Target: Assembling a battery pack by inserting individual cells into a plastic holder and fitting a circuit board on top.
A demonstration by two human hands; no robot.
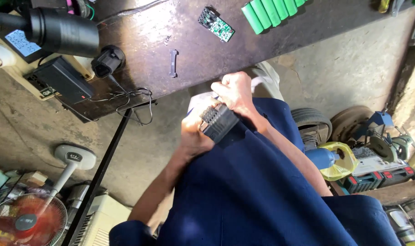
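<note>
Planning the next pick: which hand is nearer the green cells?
Right. The right hand is below the cells, atop the black block; the left hand grips the block lower, farther away.

Matt black ribbed plastic casing [219, 122], worn dark glossy tabletop [271, 34], smooth green cells [271, 11]

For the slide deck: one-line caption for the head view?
Both hands, left hand and right hand, grip a black ribbed plastic housing below a workbench holding green cylindrical cells.
</note>
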